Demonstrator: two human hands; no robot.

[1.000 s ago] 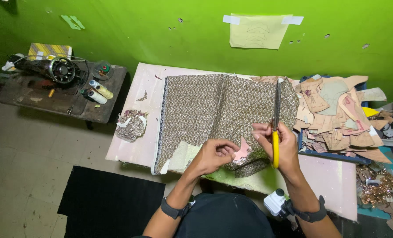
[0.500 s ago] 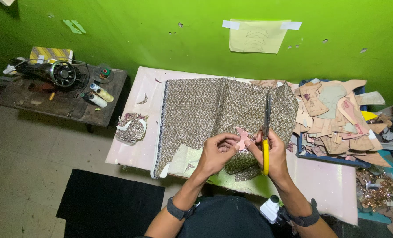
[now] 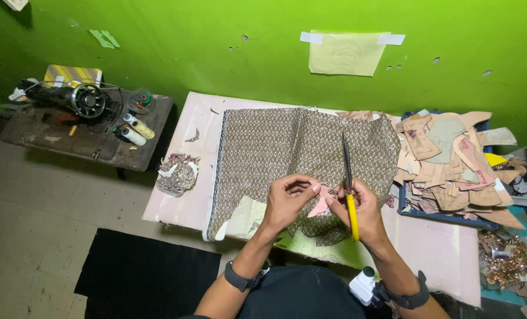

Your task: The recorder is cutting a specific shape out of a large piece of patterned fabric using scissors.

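My right hand (image 3: 364, 214) grips a pair of yellow-handled scissors (image 3: 348, 183) with the blades pointing away from me over a patterned brown fabric (image 3: 287, 150) spread on the pink table (image 3: 446, 251). My left hand (image 3: 288, 199) pinches a small pink and patterned piece (image 3: 321, 207) held between both hands, just left of the scissors. Both hands hover above the fabric's near edge. A scrap of the same patterned cloth (image 3: 325, 227) hangs below the hands.
A blue tray (image 3: 446, 215) piled with tan cut-out pieces stands at the right. A heap of scraps (image 3: 178, 172) lies on the table's left edge. A dark side table (image 3: 92, 142) at the left holds a sewing machine (image 3: 77, 97) and thread spools (image 3: 134, 129). A paper pattern (image 3: 347, 53) is taped to the green wall.
Both hands have drawn closer together around the small piece. The scissors have shifted slightly left and toward me with the right hand.
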